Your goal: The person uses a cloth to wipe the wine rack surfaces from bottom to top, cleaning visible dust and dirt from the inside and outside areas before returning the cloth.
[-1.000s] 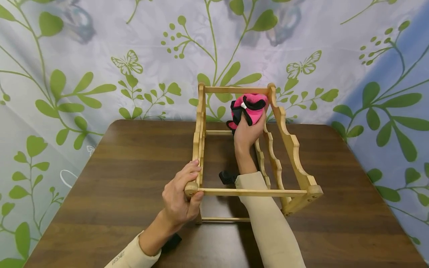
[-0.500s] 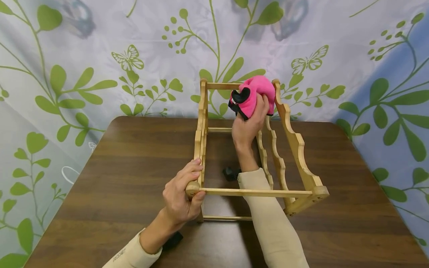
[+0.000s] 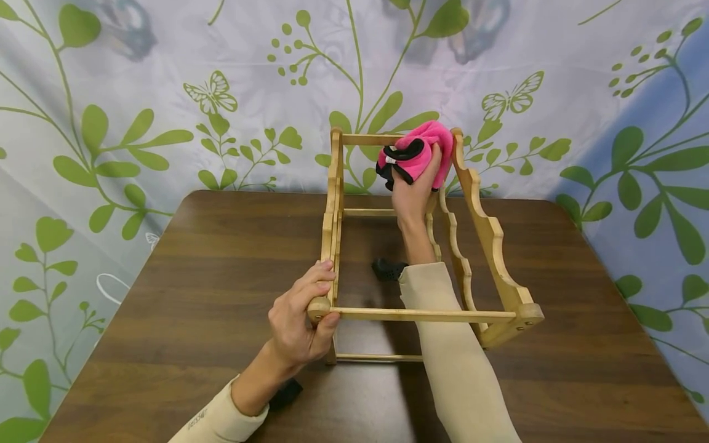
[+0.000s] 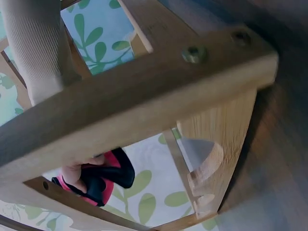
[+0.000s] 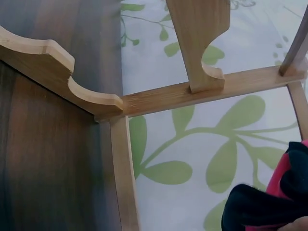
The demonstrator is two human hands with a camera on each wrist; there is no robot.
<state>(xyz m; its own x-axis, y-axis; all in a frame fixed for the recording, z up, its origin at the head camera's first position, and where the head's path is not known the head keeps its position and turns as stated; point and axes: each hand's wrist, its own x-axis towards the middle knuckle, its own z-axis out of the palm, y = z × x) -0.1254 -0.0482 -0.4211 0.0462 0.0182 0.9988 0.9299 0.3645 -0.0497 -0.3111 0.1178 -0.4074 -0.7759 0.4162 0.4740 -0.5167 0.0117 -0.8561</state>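
A pale wooden rack (image 3: pixel 493 237) with wavy notched side pieces stands on the table. My left hand (image 3: pixel 301 314) grips its near left corner, fingers over the side piece and thumb at the front bar. Reaching through the frame, my right hand (image 3: pixel 415 191) holds a bunched pink cloth (image 3: pixel 437 138) with black edging against the far right post, near the top back bar. In the left wrist view, part of the cloth (image 4: pixel 98 185) shows through the rack. The right wrist view catches the cloth's dark edge (image 5: pixel 255 207) at the lower right corner.
The rack stands on a dark brown wooden table (image 3: pixel 238 246). Behind it hangs a pale curtain (image 3: pixel 249 55) printed with green leaves and butterflies. Front and lower bars of the rack lie close around my right sleeve (image 3: pixel 454 357). A black device (image 3: pixel 388 269) sits at my right wrist.
My right hand has moved the cloth up along the far right post, and its folds have shifted. The right forearm has reached slightly farther forward. My left hand keeps its grip on the corner.
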